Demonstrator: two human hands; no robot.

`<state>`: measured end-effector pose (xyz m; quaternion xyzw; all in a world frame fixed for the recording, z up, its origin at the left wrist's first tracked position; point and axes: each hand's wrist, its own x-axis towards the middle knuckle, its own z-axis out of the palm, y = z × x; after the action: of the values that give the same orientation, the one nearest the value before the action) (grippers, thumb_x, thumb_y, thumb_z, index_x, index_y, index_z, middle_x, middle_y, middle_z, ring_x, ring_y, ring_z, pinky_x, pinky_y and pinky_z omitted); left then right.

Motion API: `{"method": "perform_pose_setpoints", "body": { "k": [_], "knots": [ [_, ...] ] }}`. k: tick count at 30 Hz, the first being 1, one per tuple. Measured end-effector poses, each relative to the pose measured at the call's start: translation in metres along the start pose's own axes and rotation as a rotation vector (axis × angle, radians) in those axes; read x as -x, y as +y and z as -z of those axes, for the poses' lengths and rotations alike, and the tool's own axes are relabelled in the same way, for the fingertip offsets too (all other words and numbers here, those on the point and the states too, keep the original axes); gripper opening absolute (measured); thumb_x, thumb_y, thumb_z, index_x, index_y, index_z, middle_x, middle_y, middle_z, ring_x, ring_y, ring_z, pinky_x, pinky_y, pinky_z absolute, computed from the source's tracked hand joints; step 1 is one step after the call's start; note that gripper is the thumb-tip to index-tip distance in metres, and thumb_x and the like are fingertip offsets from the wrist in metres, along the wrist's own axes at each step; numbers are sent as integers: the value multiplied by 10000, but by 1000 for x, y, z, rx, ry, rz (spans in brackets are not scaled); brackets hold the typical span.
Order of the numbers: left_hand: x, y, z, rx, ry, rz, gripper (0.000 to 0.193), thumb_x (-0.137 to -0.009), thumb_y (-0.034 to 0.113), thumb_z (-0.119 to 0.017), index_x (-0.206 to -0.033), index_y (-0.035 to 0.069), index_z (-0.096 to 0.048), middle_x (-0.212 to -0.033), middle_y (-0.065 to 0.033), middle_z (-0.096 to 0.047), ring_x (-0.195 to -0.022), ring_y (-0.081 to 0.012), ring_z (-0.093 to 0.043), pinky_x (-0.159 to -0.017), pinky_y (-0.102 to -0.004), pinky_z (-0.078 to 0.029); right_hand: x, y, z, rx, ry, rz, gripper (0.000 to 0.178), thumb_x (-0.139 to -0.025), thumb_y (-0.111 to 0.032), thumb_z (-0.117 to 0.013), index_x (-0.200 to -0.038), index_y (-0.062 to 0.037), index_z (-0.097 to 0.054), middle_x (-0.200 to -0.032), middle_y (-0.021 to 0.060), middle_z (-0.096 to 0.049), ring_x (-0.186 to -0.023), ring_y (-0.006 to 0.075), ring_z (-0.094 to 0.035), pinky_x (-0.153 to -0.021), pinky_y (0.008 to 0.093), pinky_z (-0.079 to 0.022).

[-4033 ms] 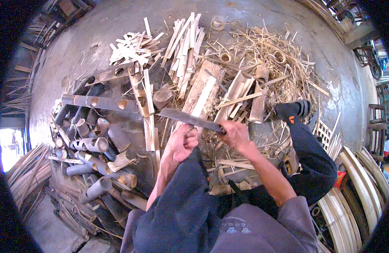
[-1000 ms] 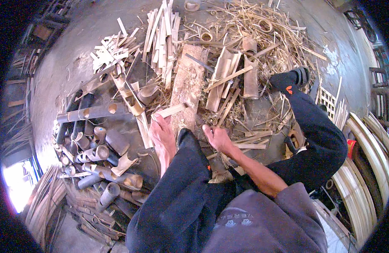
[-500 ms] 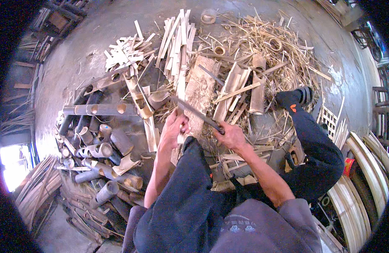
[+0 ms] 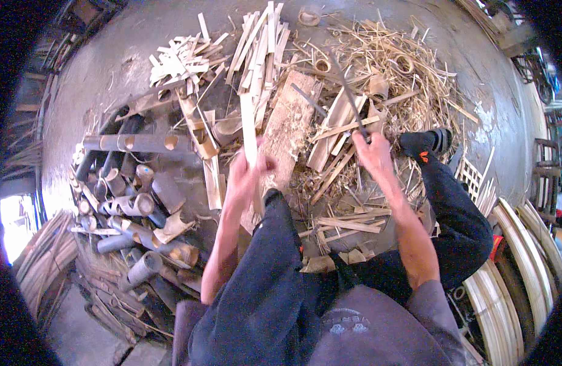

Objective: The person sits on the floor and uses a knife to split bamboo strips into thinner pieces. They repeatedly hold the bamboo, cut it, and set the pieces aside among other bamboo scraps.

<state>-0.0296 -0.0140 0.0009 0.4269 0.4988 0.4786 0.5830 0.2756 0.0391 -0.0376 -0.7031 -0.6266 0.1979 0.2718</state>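
My left hand [image 4: 246,172] is closed around a pale bamboo strip [image 4: 248,125] that points away from me, beside the near end of a worn wooden board [image 4: 288,119]. Off to the right, my right hand [image 4: 373,152] grips the handle of a long, dark-bladed knife [image 4: 349,91], its blade angled up and away over split bamboo pieces. A second dark metal tool [image 4: 307,99] lies across the board's edge. Half-round bamboo pieces [image 4: 334,128] lie right of the board, below the knife.
Bundled pale strips [image 4: 259,46] and a heap of short slats [image 4: 182,61] lie at the far side. Shavings [image 4: 409,67] spread at far right. Cut bamboo tubes [image 4: 134,204] crowd the left, near a bamboo frame [image 4: 140,143]. Long bent strips [image 4: 497,305] stand at the right.
My right hand has swung the knife up and to the right, away from the left hand. My left hand has shifted slightly left, and the strip in it now shows clear of the blade.
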Motion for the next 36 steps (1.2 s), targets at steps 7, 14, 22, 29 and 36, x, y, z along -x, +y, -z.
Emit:
{"method": "perform_pose_setpoints", "body": {
  "k": [7,14,22,29,36],
  "knots": [
    [-52,-36,-3,-35,148,-259,339,-974,100,-450,-1289,-15,-406,-987,-142,-656,-903,-180,-634,-835,-303,-512,68,-56,3,-461,-452,-395,420,-889,-382,-599,-1021,15,-645,-576,65,-578,-481,141,-568,-466,312,-450],
    [-50,-34,-5,-103,261,-319,290,-981,174,-481,-1207,-7,-500,-989,-132,-640,-910,-177,-627,-879,-295,-490,78,-107,22,-731,-652,-348,523,-952,-247,-509,-1415,-47,-371,-595,-7,-530,-513,79,-517,-483,262,-419],
    [-37,-16,-32,-245,78,-224,528,-959,491,-412,-1169,12,-484,-988,-59,-469,-886,-162,-448,-819,-343,-396,82,-146,34,-913,-690,-362,527,-975,-194,-480,-1468,-140,-301,-727,32,-536,-551,92,-527,-464,237,-440],
    [-27,-52,-38,115,41,-186,361,-1021,328,-376,-1053,24,-566,-991,-34,-542,-930,-162,-491,-899,-316,-389,81,-146,29,-953,-634,-582,469,-1007,-459,-324,-1028,-36,-526,-619,24,-506,-446,91,-481,-402,252,-410],
    [-16,-48,-48,142,13,-132,270,-1009,316,-433,-916,83,-533,-808,62,-403,-738,-67,-346,-650,-233,-315,83,-151,28,-930,-636,-612,540,-966,-545,-385,-761,-52,-467,-584,19,-474,-414,95,-447,-375,253,-375]
  ]
}}
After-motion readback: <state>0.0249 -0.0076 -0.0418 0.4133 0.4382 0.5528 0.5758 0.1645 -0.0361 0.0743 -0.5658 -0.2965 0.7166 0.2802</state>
